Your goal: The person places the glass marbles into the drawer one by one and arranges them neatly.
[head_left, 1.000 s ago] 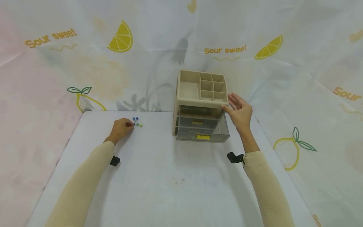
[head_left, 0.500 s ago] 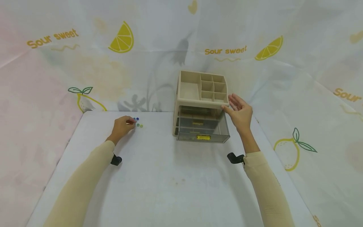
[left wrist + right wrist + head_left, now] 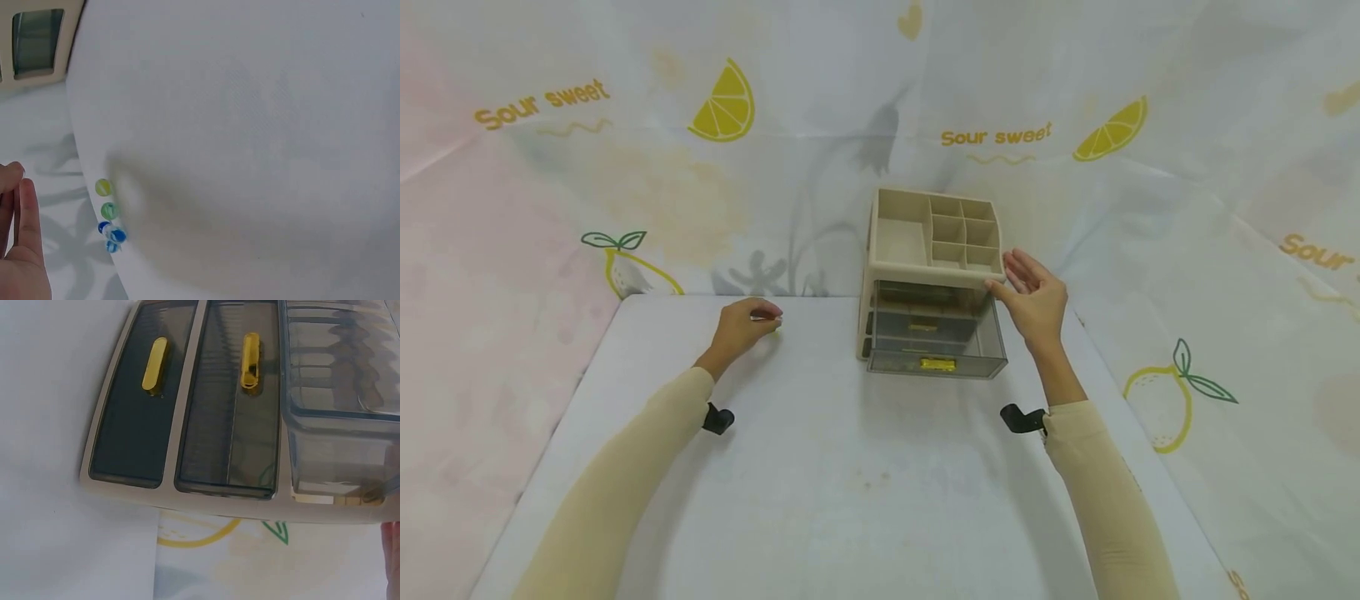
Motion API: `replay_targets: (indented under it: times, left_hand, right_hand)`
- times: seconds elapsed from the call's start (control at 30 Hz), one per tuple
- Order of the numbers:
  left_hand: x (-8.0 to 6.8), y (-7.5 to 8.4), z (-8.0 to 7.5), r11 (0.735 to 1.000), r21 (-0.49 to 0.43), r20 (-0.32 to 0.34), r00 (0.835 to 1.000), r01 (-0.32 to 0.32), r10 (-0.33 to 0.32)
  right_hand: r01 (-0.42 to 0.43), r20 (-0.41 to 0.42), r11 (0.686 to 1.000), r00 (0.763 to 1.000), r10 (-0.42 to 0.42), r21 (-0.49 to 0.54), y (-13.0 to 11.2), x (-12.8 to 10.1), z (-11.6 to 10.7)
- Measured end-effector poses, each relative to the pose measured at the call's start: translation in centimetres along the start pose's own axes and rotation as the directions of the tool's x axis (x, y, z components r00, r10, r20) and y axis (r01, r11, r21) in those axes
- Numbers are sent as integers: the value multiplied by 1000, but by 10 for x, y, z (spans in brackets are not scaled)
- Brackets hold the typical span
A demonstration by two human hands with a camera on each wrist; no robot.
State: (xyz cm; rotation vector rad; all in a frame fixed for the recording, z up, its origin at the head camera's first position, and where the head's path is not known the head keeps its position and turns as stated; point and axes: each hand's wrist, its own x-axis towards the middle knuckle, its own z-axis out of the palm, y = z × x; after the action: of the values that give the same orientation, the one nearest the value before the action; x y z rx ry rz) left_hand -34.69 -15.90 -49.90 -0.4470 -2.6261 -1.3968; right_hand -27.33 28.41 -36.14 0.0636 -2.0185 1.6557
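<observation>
Several small glass marbles, among them a yellow-green marble (image 3: 104,187), a green marble (image 3: 109,210) and a blue marble (image 3: 117,235), lie close together near the back edge of the white table. My left hand (image 3: 741,327) is over them with thumb and fingertips together, hiding most of them in the head view. I cannot tell whether a marble sits between those fingertips. My right hand (image 3: 1033,304) rests at the right side of a beige desktop drawer organizer (image 3: 936,273), thumb at its upper front corner and fingers stretched along its side.
The organizer's top clear drawer (image 3: 940,365), with a gold handle, is pulled out toward me. Two lower drawers stay closed, one with a gold handle (image 3: 155,364). Divided compartments (image 3: 947,229) form the top. A lemon-printed cloth (image 3: 820,100) hangs behind the table.
My left hand has moved to the right across the marbles, its fingertips now near the yellow-green one. The right hand and the organizer have stayed in place.
</observation>
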Motion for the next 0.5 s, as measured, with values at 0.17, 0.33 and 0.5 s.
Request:
replay_targets:
  times: [0.17, 0.33, 0.5]
  left_hand:
    - [2, 13, 6, 994, -97, 14, 999, -43, 45]
    - [2, 24, 11, 991, -128, 40, 998, -46, 51]
    - [5, 39, 12, 978, -205, 45, 998, -44, 54]
  right_hand:
    - [-2, 3, 1000, 1000, 2, 6, 0, -1, 0]
    - [-15, 6, 1000, 1000, 15, 10, 0, -1, 0]
    - [-2, 7, 1000, 1000, 2, 6, 0, -1, 0]
